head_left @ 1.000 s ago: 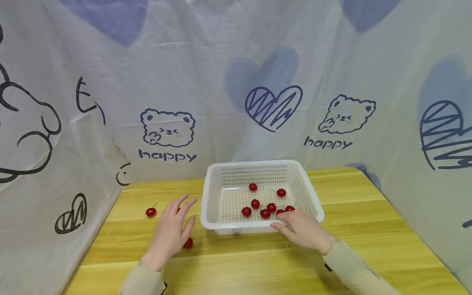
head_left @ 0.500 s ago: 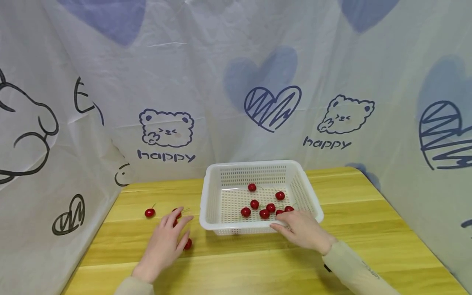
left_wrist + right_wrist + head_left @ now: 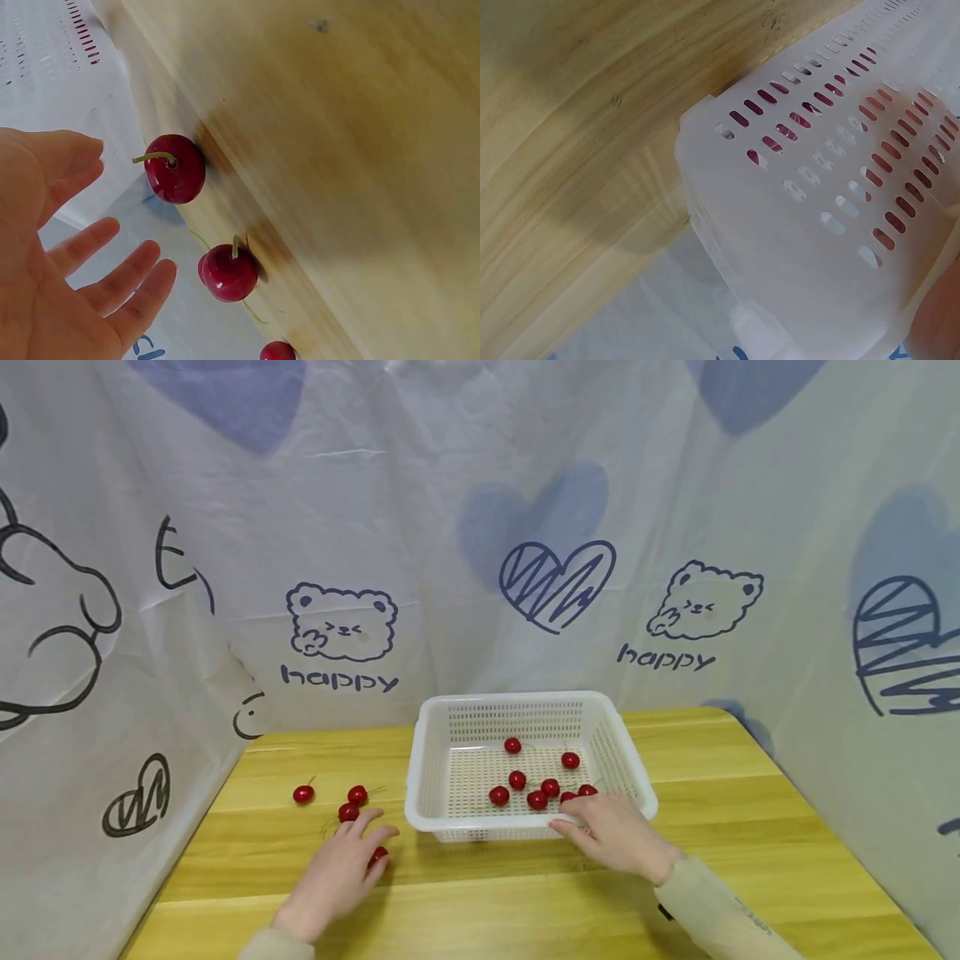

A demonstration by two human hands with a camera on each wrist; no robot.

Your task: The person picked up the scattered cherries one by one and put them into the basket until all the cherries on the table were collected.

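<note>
My left hand (image 3: 336,865) reaches low over the table's left side, fingers spread and slightly bent. A red cherry (image 3: 378,857) lies at its thumb side; in the left wrist view a gap shows between the fingertips (image 3: 166,274) and the nearest stemmed cherry (image 3: 176,171). Just past the fingers are two more cherries, one nearer (image 3: 348,812) and one farther (image 3: 357,794). My right hand (image 3: 618,837) grips the front rim of a white plastic basket (image 3: 417,777), thumb outside and fingers inside. Through the basket's slots in the right wrist view, fingers and red cherries show.
Several cherries, such as one near the back wall (image 3: 512,745), lie on the basket's slotted floor. Another cherry (image 3: 303,794) sits at the far left of the wooden table (image 3: 720,810). A printed cloth (image 3: 450,527) hangs behind and along both sides.
My left hand has drawn back toward me and lower, uncovering the two cherries beyond its fingers. My right hand keeps its hold on the basket rim.
</note>
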